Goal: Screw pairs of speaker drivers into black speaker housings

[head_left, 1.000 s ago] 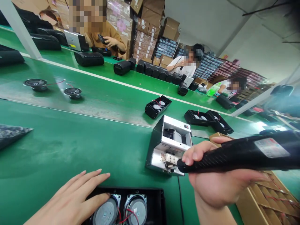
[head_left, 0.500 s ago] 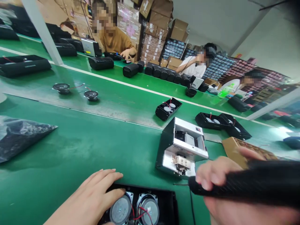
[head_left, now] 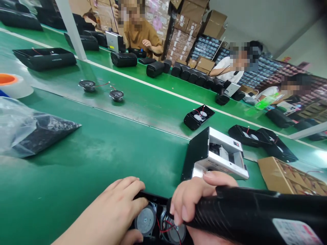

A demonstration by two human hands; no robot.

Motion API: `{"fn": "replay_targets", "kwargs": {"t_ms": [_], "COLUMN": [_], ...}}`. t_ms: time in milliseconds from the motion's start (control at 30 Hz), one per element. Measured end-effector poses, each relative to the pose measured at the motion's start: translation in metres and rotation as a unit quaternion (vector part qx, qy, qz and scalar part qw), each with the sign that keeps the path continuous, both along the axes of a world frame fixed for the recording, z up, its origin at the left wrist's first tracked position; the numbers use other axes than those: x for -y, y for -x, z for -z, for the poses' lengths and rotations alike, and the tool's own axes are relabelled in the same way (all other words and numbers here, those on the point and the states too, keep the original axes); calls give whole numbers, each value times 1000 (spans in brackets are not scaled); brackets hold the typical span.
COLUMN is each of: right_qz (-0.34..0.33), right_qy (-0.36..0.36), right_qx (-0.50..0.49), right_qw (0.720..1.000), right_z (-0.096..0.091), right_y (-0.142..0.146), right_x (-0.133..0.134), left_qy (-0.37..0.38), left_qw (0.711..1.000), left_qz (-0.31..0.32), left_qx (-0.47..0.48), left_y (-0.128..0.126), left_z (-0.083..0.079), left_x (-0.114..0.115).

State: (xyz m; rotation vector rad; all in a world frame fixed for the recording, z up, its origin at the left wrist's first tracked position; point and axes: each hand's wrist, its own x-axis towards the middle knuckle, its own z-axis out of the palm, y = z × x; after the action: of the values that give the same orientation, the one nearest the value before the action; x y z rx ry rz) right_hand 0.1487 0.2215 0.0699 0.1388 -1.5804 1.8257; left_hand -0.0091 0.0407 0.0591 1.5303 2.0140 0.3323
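Green assembly conveyor (head_left: pixel 76 163): left hand (head_left: pixel 109 207), fingers spread, presses a black speaker housing (head_left: pixel 150 196) holding two wired drivers (head_left: pixel 145 219); right hand (head_left: pixel 189 207) wraps a black electric screwdriver (head_left: pixel 255 214) over the housing; nearby, a cardboard tray (head_left: pixel 286 175) of red-wired parts.

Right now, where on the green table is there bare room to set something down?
On the green table top, between the clear plastic bag and the left hand. It is crowded by the right hand: black speaker case, silver machine, black textured tool.
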Motion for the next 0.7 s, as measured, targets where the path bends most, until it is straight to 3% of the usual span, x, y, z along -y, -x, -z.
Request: {"fn": "replay_targets", "kwargs": {"t_ms": [133, 400, 700], "right_qz": [76, 71, 92], "right_qy": [68, 88, 89], "right_qx": [32, 71, 47], "right_qw": [994, 991, 991], "right_z": [-3, -4, 7], "right_y": [4, 9, 15], "right_x": [23, 27, 33], "left_qy": [0, 15, 27], "left_qw": [1000, 999, 999], "left_qz": [1, 2, 0], "left_qx": [18, 37, 25], "left_y": [1, 1, -1], "left_z": [-5, -5, -5], "left_x": [-2, -5, -5]}}
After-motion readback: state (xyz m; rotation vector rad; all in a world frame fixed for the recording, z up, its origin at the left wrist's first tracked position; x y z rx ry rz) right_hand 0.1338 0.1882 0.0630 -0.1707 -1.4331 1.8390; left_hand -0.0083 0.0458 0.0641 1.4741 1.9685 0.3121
